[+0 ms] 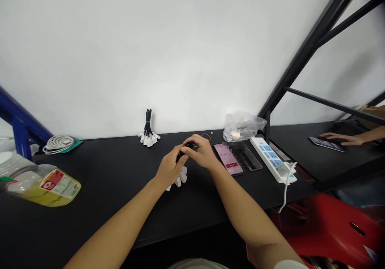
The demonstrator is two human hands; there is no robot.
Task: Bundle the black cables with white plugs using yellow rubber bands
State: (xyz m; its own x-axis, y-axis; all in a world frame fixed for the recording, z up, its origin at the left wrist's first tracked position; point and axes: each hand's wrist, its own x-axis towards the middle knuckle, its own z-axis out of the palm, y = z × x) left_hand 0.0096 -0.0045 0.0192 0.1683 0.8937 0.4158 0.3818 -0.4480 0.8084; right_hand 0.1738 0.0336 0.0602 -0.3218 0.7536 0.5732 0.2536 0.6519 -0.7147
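My left hand [172, 165] is closed around a bundle of black cords [190, 144] with white tags [180, 178] hanging below it. At the top of the same bundle, my right hand [199, 152] pinches with thumb and fingers. A thin yellow rubber band [196, 146] shows beside the right fingers; how far it wraps the cords is hidden. Another thin yellow loop [206, 135] appears just behind the right hand. Near the wall, a second bundle of black cords [147, 124] stands upright, banded in yellow, its white tags [149, 139] fanned out at the base.
On the right of the black table [108, 197] lie a phone [228, 159], a dark flat case [252, 158], a power strip [272, 158] and a plastic bag [244, 125]. Leftward are a coiled white cable [60, 144] and a bottle of yellow liquid [51, 185]. Another person's hand [343, 138] touches a phone.
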